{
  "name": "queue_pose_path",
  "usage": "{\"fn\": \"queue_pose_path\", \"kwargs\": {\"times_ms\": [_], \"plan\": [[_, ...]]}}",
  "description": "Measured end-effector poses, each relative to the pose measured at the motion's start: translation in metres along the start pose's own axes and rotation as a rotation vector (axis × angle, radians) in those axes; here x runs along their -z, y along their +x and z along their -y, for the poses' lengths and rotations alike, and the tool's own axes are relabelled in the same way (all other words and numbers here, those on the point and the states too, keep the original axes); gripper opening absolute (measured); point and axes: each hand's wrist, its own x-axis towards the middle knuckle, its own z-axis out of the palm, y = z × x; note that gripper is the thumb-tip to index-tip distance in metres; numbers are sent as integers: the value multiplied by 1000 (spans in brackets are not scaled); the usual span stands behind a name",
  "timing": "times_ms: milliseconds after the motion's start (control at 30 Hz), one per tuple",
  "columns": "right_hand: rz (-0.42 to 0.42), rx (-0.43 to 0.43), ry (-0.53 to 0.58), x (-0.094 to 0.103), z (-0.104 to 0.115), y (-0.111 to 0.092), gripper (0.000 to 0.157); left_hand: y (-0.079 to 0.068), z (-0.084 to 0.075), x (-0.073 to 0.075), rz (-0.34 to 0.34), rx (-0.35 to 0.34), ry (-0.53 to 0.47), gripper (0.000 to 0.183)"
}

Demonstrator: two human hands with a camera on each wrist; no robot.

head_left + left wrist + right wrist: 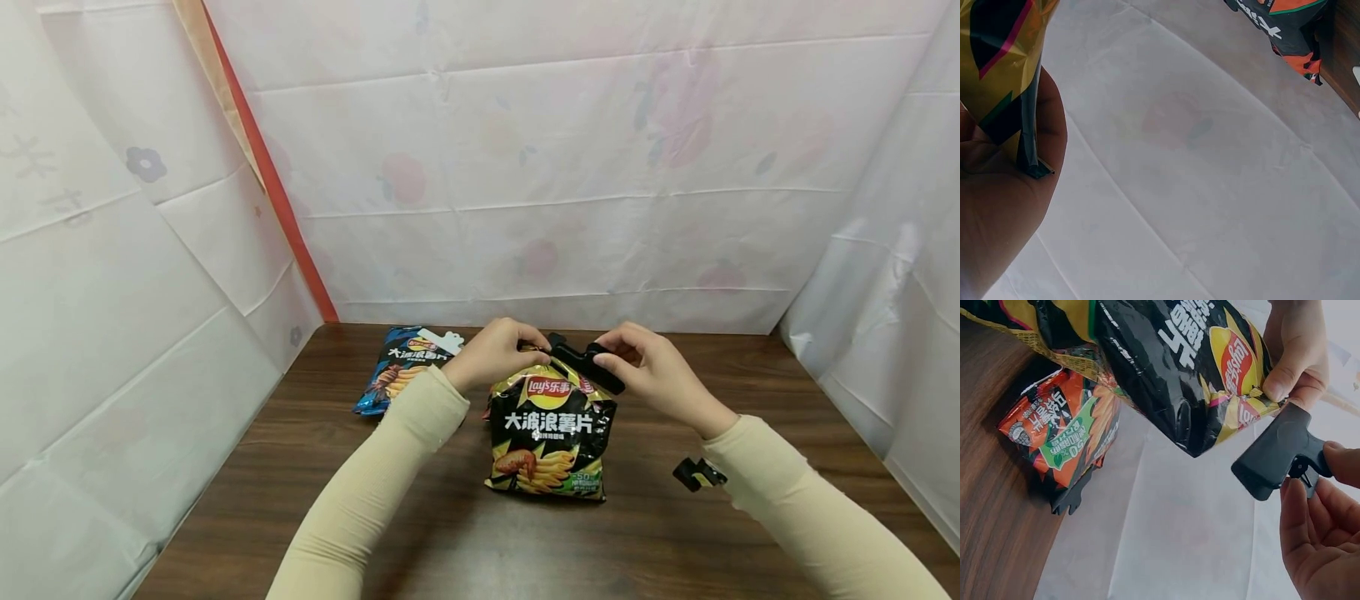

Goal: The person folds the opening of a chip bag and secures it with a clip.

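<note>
A black-and-gold bag of potato chips (553, 429) stands upright in the middle of the table. Its folded top edge is pinched by my left hand (491, 354), and the gold foil (1000, 59) shows between thumb and fingers in the left wrist view. My right hand (660, 379) squeezes the handles of a wide black bag clip (588, 364) between thumb and fingers. In the right wrist view the clip (1275, 450) is right at the bag's top edge, beside the left fingertips.
To the left lies a blue chip bag (378, 387) with a white clip (444, 341). An orange chip bag (1063, 428) with a dark clip (1074, 492) is behind the held bag. Near the right sleeve is a small black thing with a yellow patch (699, 474).
</note>
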Motion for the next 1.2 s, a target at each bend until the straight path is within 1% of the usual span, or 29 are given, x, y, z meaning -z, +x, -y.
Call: {"fn": "queue_pose_path", "kwargs": {"times_ms": [233, 467, 733, 967, 1200], "plan": [[-26, 11, -1, -1, -2, -1, 10, -1, -1, 0, -2, 1, -4, 15], [-36, 39, 36, -3, -4, -1, 8, -1, -1, 0, -12, -1, -3, 16], [-41, 28, 78, -6, -7, -2, 7, -3, -1, 0, -25, 4, 4, 17], [-7, -8, 109, -6, -11, -1, 8, -3, 0, 0, -32, 14, -29, 18], [30, -39, 140, -5, -16, 2, 11, -4, 2, 0, -36, 10, -40, 19]]}}
